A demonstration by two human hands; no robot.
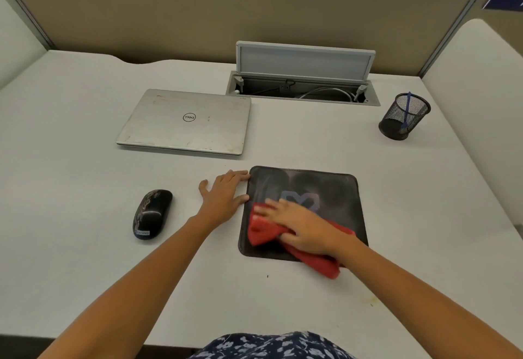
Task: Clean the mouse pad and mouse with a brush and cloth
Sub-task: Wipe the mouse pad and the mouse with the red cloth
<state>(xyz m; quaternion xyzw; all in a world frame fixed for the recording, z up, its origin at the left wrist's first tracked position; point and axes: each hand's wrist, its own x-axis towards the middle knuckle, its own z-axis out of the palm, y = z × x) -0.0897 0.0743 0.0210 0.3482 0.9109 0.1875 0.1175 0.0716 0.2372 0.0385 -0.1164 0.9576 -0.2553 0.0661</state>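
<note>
A black mouse pad (pixel 334 189) with a faint logo lies on the white desk, right of centre. My right hand (pixel 300 224) lies flat, fingers straight, pressing a red cloth (pixel 263 231) onto the pad's lower left part; the cloth trails past the pad's near edge. My left hand (pixel 223 193) rests flat on the desk with its fingertips against the pad's left edge. A black mouse (pixel 152 213) sits on the desk to the left, apart from both hands. A blue-handled brush (pixel 407 111) stands in the mesh cup at the right.
A closed silver laptop (pixel 185 122) lies behind the hands. A black mesh cup (pixel 403 118) stands at the back right. An open cable hatch (pixel 302 87) with its lid up is set in the desk's rear. Beige partition walls enclose the desk.
</note>
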